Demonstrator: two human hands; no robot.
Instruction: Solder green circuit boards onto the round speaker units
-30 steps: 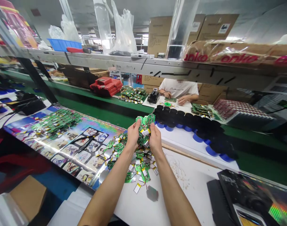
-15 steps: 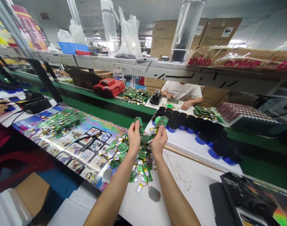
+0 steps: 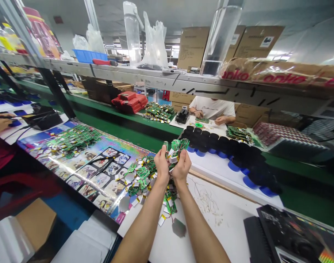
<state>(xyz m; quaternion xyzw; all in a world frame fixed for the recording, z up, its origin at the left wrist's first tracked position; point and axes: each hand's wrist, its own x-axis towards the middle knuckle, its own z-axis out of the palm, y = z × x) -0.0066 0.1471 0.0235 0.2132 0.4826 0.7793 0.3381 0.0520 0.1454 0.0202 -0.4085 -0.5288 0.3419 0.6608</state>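
Observation:
Both of my hands are raised together above a heap of small green circuit boards with silver battery packs [image 3: 145,179] on the white table. My left hand [image 3: 162,166] and my right hand [image 3: 181,166] are closed, side by side, around a bunch of green circuit boards [image 3: 176,148] that sticks up above my fingers. More boards and silver packs lie under my forearms.
A row of black round parts on blue bases [image 3: 224,146] runs to the right. Black tweezers [image 3: 101,162] lie on a glossy picture sheet [image 3: 81,179]. A second board pile [image 3: 73,137] sits left. A person in white [image 3: 212,109] works opposite. A black device [image 3: 292,233] stands at right.
My hands, apart half a second ago with boards in each, have come together into one bunch. The view has shifted slightly.

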